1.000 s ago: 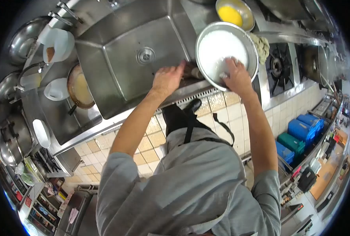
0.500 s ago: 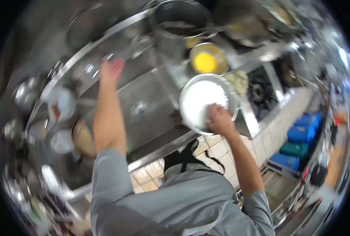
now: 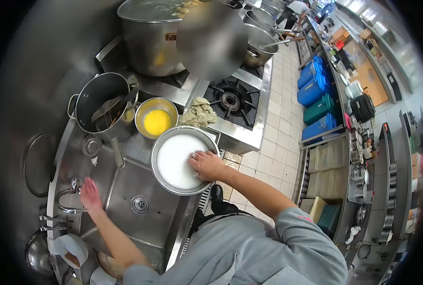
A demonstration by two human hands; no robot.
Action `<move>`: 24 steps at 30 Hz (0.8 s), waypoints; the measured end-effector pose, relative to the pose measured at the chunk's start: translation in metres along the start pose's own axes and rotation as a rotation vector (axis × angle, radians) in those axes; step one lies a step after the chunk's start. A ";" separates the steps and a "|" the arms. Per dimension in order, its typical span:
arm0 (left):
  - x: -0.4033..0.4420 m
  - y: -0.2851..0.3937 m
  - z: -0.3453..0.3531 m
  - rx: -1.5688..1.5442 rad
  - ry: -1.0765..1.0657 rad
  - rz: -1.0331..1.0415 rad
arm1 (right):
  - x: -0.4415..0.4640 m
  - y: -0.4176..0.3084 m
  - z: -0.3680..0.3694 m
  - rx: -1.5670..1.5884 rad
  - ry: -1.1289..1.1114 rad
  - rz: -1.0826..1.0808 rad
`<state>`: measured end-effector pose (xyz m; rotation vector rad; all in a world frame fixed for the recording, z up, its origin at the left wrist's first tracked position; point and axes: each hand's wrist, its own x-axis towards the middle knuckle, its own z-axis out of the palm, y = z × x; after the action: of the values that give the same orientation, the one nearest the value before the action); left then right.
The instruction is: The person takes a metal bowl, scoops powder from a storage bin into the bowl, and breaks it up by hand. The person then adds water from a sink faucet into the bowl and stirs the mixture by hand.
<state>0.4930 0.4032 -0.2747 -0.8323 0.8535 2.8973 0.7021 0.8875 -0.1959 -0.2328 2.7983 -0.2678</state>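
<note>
The left hand (image 3: 90, 194) has come away from the sink's front edge, where it was a moment ago, and is now over by the tap (image 3: 68, 202) at the back edge; the right hand (image 3: 206, 165) is still in the bowl (image 3: 155, 167). From here the sink (image 3: 121, 209) looks wet and scuffed, its steel dull around the drain (image 3: 140, 204), and pale tiles (image 3: 279, 114) run off past the stove (image 3: 266, 102) toward blue bins (image 3: 314, 89) and a green one. The bowl stands at the sink's front right corner, wide and metal-rimmed, holding something white and milky. A crumpled cloth (image 3: 199, 113) and a smaller bowl of yellow (image 3: 157, 122) are near it. The left hand is spread flat, fingers long; I can't tell whether it touches the tap. The right hand's fingers are bent into the white, and whether they grip anything I can't tell.
</note>
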 end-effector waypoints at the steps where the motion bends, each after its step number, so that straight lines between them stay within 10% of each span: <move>1: 0.000 -0.005 -0.027 0.104 -0.026 -0.009 | 0.000 0.001 0.003 0.005 0.005 0.003; 9: -0.108 -0.022 -0.012 0.346 0.031 0.155 | 0.004 -0.005 0.001 -0.004 -0.037 0.053; 24: 0.049 0.020 0.015 0.016 0.090 0.057 | 0.002 0.001 -0.006 0.230 0.132 -0.121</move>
<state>0.4409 0.3876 -0.2782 -0.9593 0.9202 2.9170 0.6986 0.8890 -0.1913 -0.3403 2.8530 -0.6511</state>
